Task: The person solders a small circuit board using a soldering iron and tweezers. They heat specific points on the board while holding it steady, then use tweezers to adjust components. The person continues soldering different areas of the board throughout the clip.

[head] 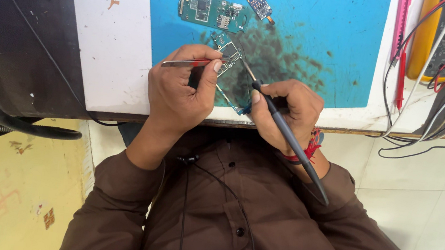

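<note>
Mid-frame, the left hand [181, 88] pinched tweezers [193, 62] and the right hand [287, 110] gripped a soldering iron [289, 139], both tips meeting on the small circuit board [231, 57] just above the knuckles.

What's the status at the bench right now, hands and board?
Left hand shut on tweezers. Right hand shut on soldering iron, tip at the circuit board. Board on the blue mat; nothing blocking it.
</note>
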